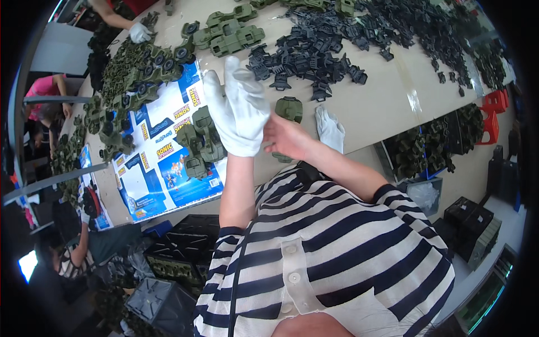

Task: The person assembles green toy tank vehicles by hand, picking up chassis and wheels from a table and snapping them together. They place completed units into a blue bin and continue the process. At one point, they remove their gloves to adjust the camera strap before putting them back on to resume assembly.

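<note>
My left hand [238, 106] is raised above the table in a white glove, thumb and fingers apart, with nothing in it. My bare right hand [286, 136] meets the glove's side near the cuff, its thumb and forefinger closed at the fabric and partly hidden there. The other fingers curl loosely. A second white glove [330, 130] lies flat on the table edge, right of my right hand. Just beyond that hand sits an olive-green plastic vehicle part [289, 109]. Several green vehicle bodies [201, 140] lie left of my left wrist.
Black plastic parts [303, 59] are heaped across the far table [387, 98]. Green vehicle shells [230, 35] and wheeled ones [163, 62] lie far left, near a co-worker's gloved hand [140, 32]. Printed blue-and-white sheets [168, 168] cover the near left. Black crates [185, 241] and red stools [490, 126] stand below.
</note>
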The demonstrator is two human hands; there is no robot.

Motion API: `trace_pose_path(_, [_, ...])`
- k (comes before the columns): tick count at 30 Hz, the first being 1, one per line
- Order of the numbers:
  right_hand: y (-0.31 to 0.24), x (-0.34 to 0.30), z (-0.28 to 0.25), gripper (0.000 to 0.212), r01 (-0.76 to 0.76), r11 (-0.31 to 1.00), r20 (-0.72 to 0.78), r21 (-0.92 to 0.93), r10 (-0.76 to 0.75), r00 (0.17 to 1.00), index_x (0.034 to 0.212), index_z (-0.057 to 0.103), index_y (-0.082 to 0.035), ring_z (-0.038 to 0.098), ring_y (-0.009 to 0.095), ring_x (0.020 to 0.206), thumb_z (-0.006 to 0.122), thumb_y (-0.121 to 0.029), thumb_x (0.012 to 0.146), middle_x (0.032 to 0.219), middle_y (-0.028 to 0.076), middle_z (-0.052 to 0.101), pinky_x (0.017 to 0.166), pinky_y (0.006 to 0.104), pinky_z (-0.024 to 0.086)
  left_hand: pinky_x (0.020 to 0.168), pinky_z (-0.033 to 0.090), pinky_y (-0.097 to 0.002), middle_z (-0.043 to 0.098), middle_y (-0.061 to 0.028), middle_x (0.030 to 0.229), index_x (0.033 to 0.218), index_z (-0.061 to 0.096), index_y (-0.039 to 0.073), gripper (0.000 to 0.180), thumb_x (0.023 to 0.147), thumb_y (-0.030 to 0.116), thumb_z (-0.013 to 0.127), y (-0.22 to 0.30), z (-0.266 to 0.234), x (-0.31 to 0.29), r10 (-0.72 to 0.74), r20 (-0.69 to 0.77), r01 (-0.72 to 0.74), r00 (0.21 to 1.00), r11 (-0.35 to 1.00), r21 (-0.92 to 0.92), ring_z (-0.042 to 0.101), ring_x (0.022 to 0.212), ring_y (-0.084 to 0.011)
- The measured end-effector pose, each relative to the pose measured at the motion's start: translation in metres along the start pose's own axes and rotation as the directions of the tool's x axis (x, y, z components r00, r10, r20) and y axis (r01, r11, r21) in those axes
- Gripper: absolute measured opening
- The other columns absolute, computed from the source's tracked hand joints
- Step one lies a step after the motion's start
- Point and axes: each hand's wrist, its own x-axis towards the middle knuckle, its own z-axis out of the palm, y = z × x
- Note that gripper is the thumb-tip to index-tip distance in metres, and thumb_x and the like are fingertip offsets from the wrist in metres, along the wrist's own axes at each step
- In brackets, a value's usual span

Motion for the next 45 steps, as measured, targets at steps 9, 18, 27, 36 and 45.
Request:
trace_pose_path(9, [0.009,-0.007,0.026,0.025,-0.152,0.988,-0.004,-0.037,0.152,0.988,0.118,0.061,-0.010,0.062,0.016,0.081,0.056,-0.025,0.098,0.101,0.003,0.064,0.064,0.0319,0.052,0.100,0.043,-0.0554,0.051,-0.0140,0.139,0.141,0.051,0.018,0.078,0.083,0.070,0.059,-0.068,0.037,-0.015,-0.134,0.015,0.116,0.991,0.904,0.411,0.047,0.128,-0.0369])
trace_pose_path(18, [-0.023,-0.111,-0.117,0.027,-0.418,0.315,-0.522,-0.852,-0.572,0.632,0.094,0.070,-0.005,0.065,0.025,0.088,0.076,-0.025,0.077,0.092,0.011,0.068,0.081,0.0371,0.051,0.040,0.026,-0.0276,0.040,0.0001,0.051,0.065,0.052,0.011,0.045,0.096,0.043,0.059,-0.058,-0.010,-0.023,0.208,-0.804,0.595,0.557,0.576,0.561,0.038,0.040,-0.0121])
trace_pose_path(27, [0.020,-0.137,-0.175,0.026,-0.120,0.777,-0.614,-0.619,-0.382,0.691,0.089,0.068,-0.002,0.064,0.018,0.078,0.077,-0.023,0.075,0.084,0.007,0.067,0.073,0.0333,0.051,0.074,0.054,-0.0274,0.069,-0.0107,0.079,0.100,0.069,-0.003,0.052,0.077,0.042,0.080,-0.101,-0.078,-0.030,0.064,-0.590,0.534,0.805,-0.514,0.672,0.068,0.073,-0.0196])
trace_pose_path(36, [-0.051,-0.125,-0.088,0.033,-0.006,0.923,-0.500,-0.384,-0.202,0.842,0.109,0.068,-0.007,0.061,0.008,0.076,0.073,-0.030,0.087,0.087,-0.001,0.066,0.062,0.0248,0.049,0.069,0.051,-0.0269,0.071,-0.0054,0.081,0.093,0.072,0.000,0.030,0.082,0.027,0.076,-0.114,-0.058,-0.025,0.124,-0.744,0.750,0.656,-0.214,0.626,0.064,0.069,-0.0142])
trace_pose_path(45, [-0.055,-0.108,-0.074,0.027,0.025,0.831,-0.367,-0.556,-0.273,0.889,0.110,0.067,-0.004,0.059,0.008,0.076,0.072,-0.018,0.087,0.089,-0.001,0.068,0.066,0.0222,0.045,0.071,0.047,-0.0228,0.068,-0.0012,0.085,0.095,0.071,0.001,0.018,0.097,0.015,0.061,-0.088,-0.072,-0.044,0.076,-0.760,0.718,0.645,0.278,0.638,0.059,0.075,-0.0080])
